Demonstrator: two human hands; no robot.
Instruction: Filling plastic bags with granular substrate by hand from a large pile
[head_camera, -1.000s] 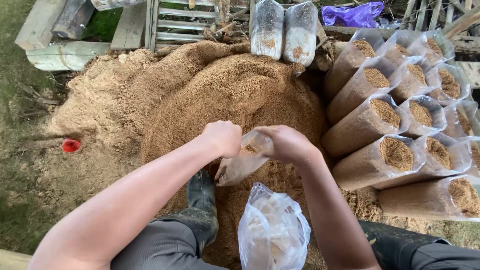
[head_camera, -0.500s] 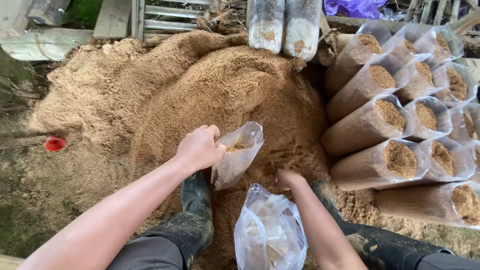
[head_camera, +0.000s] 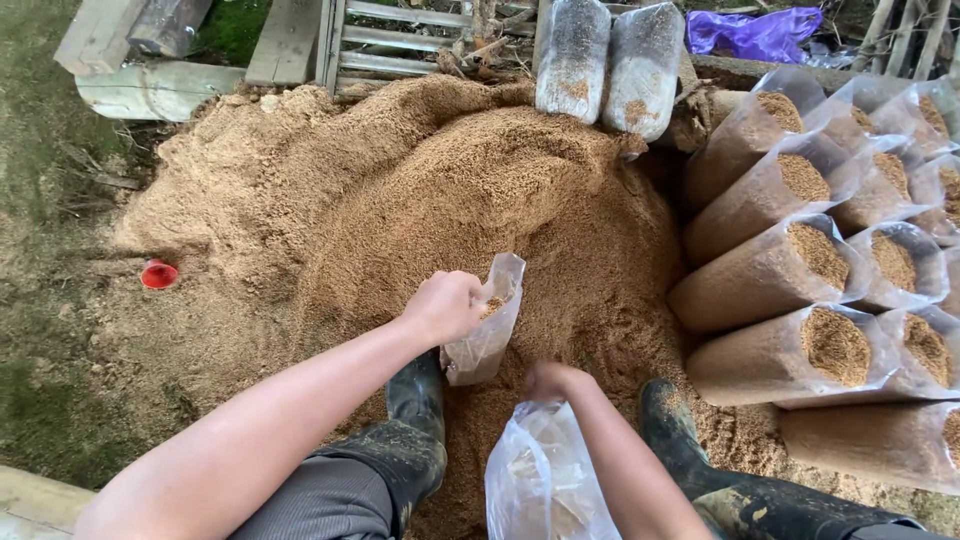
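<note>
Looking down from head height over a broad mound of tan sawdust (head_camera: 480, 190), the landmark for everything here. At the near foot of the mound, left hand (head_camera: 445, 305) closed around the rim of a small clear plastic bag (head_camera: 483, 330), pinching its mouth open and tilted toward the heap, apparently so loose sawdust can go in; only a little inside so far. Just nearer than that, right hand (head_camera: 550, 380) pressed down into the sawdust, fingers buried, so whether cupped or spread cannot be told; holding nothing visible beyond the material itself. Below the right forearm, closest to the viewer, a bunch of empty clear bags (head_camera: 545, 480) standing crumpled between two muddy black rubber boots (head_camera: 420, 430), within easy reach. To the right of the mound, rows of filled bags (head_camera: 790, 260) lying stacked on their sides, open mouths showing packed sawdust. At the far edge of the mound, two upright speckled grey bags (head_camera: 605, 60) and a purple plastic sheet (head_camera: 755, 30). Off the mound's left slope, a small red cup (head_camera: 158, 274) on bare ground.
</note>
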